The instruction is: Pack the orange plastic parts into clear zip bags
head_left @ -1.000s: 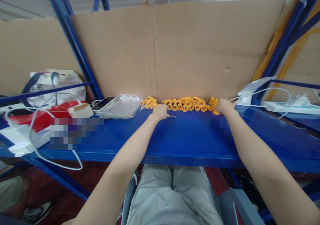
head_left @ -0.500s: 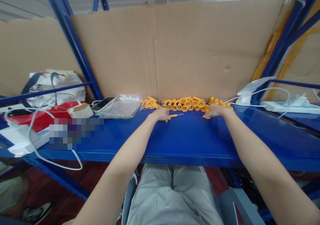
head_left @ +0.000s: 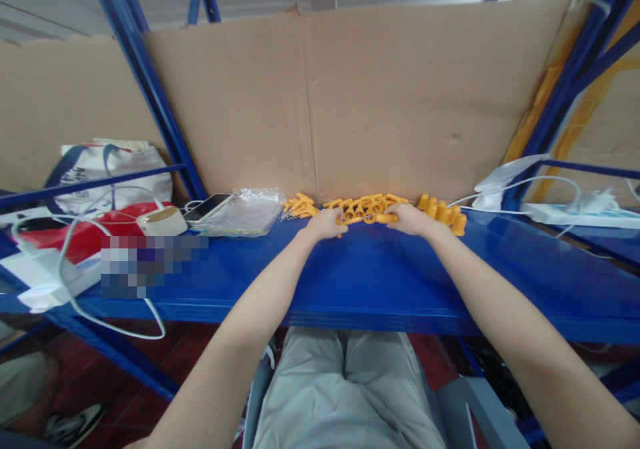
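My left hand (head_left: 324, 223) is closed on a yellow T-handled corkscrew (head_left: 350, 221) whose spiral end points right. Facing it, my right hand (head_left: 407, 218) pinches a yellow sleeve (head_left: 384, 218) with its round mouth turned left. The spiral tip is at that mouth; I cannot tell how far inside it is. Right behind both hands runs a row of yellow pieces with round open ends (head_left: 359, 208), partly covered by my right hand. A pile of yellow corkscrews (head_left: 299, 204) lies left of my left hand. More yellow sleeves (head_left: 443, 213) stand to the right of my right hand.
A clear plastic bag (head_left: 245, 212) and a phone (head_left: 209, 207) lie on the blue shelf (head_left: 380, 279) at left. White cables and a power strip (head_left: 583, 213) are at right. Cardboard (head_left: 390, 96) walls the back. Blue posts (head_left: 150, 96) flank the shelf.
My right hand has moved left from the sleeves at the right, bringing one sleeve to the corkscrew. My left hand stays nearly in place, with the corkscrew slightly raised.
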A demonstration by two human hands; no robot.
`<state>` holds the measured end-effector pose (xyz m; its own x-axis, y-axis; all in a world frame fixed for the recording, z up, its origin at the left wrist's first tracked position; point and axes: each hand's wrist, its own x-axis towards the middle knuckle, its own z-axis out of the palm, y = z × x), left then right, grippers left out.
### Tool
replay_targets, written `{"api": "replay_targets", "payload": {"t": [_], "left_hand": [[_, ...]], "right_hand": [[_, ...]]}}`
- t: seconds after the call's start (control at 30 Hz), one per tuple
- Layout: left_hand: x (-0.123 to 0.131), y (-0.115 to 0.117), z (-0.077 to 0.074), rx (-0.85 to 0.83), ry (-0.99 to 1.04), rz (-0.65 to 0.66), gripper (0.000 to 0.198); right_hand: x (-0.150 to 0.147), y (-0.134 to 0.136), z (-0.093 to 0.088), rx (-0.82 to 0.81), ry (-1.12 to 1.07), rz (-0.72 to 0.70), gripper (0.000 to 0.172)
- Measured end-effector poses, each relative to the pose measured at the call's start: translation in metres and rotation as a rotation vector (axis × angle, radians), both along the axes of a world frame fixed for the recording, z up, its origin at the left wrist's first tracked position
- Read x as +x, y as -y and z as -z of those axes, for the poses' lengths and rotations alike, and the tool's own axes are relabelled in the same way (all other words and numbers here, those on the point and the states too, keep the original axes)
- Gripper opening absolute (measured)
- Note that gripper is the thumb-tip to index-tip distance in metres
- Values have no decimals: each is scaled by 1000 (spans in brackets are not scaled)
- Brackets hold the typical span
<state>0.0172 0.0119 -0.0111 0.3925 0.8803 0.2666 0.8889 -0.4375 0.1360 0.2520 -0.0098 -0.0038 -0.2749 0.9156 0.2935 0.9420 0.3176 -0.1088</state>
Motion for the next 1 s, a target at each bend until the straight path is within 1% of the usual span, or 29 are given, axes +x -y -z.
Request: {"api": "replay_targets", "payload": {"t": [0.13,0.2,0.27,0.33,0.4,0.47,0.63,0.8,1.0], "left_hand": [[0,-1,1,10,-5,-1,32],[0,0,1,6,-11,-6,32],[1,1,1,6,-2,2,32],[1,3,0,29,25,38,33],[2,4,-1,88,62,87,34],[1,4,0,161,101,123,34],[-3,-1,3,263,179,180,26],[-2,-7,6,323,237,202,18],[-1,-11,8,317,291,230,17]], "right_hand": [[1,0,0,28,-9,27,29],[2,-1,1,34,-27,5,30],[0,-2,1,51,-51,-67,30],[-2,-2,2,82,-74,-176,28],[-5,-2,2,118,-91,-281,26],[-7,-1,2,152,-111,-338,27],[-6,-8,8,221,-142,-353,35],[-1,-18,17,289,-143,-351,36],[-1,-18,19,329,-176,-352,39]]}}
